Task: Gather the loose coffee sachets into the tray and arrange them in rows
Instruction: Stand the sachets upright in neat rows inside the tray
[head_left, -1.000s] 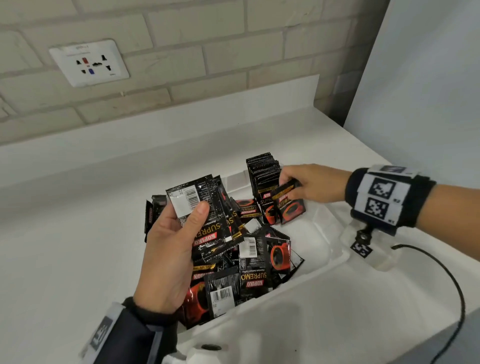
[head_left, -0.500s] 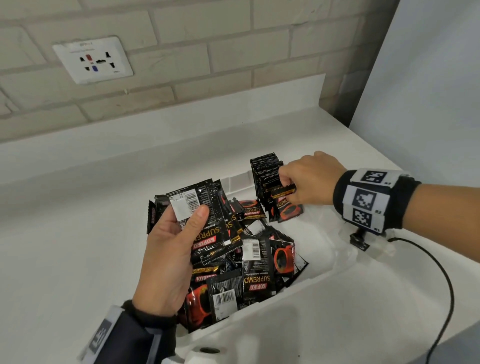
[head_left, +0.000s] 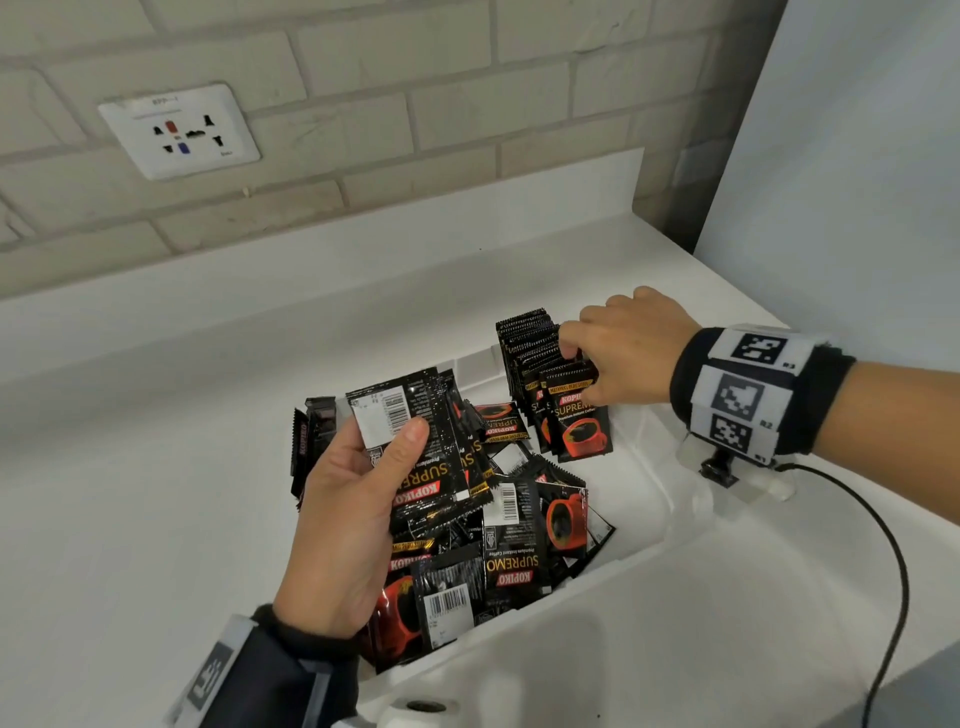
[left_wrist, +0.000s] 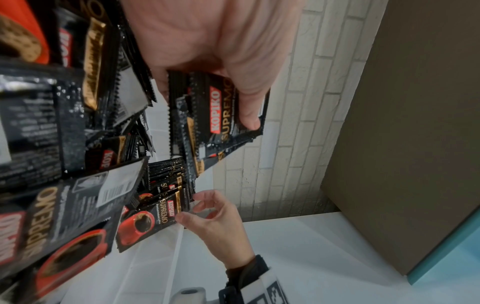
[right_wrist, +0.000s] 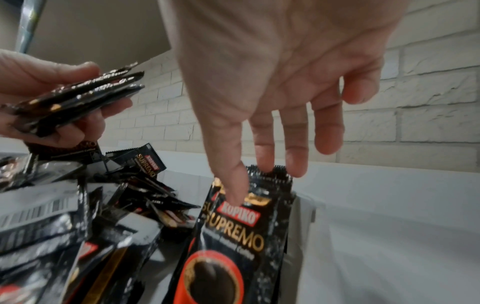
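The right hand (head_left: 626, 351) pinched the front sachet (head_left: 579, 415) of the upright row at the tray's (head_left: 660, 499) far end. The left hand (head_left: 353, 519), nearer the loose pile (head_left: 519, 535), gripped a stack (head_left: 415, 441), long axis toward the row.

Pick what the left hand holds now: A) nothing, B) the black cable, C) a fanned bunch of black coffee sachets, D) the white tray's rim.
C: the left hand has its thumb clamped over a fanned bunch of black coffee sachets, lifted above the loose pile in the white plastic tray.
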